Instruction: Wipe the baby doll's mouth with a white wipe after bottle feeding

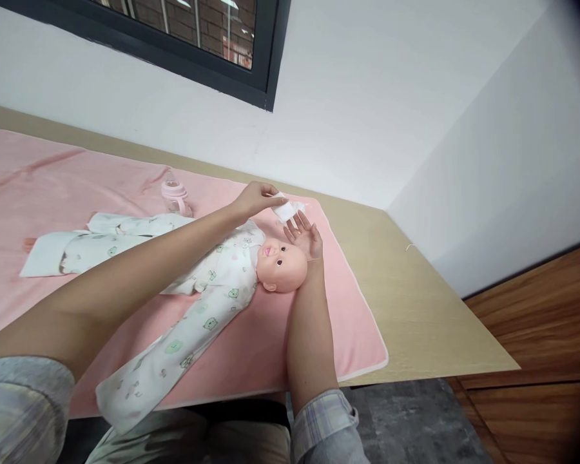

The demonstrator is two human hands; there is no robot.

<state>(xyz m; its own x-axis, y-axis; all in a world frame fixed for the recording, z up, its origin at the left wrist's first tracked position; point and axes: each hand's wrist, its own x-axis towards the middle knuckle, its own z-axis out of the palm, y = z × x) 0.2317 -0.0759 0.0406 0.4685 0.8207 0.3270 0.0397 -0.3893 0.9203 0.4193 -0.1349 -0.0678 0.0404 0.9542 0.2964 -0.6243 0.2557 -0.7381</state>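
My left hand (257, 201) reaches across from the left, over the doll's body, and pinches a small white folded tissue (283, 211) between thumb and fingers. Beside the tissue, my right hand (307, 237) lies palm up with its fingers spread. Its fingertips are close to the tissue's edge; whether they touch it I cannot tell. Between my arms a baby doll (283, 265) lies on its back, its bald head next to my right wrist. The doll wears a white suit (232, 283) with green animal prints, one long sleeve stretched toward me.
A pink blanket (362, 335) with a white edge covers much of the wooden table (415, 309). A baby bottle (174, 195) with a pink collar and handle stands beyond the doll. Behind are a white wall and a dark-framed window (265, 77); wooden panelling (551, 322) is at right.
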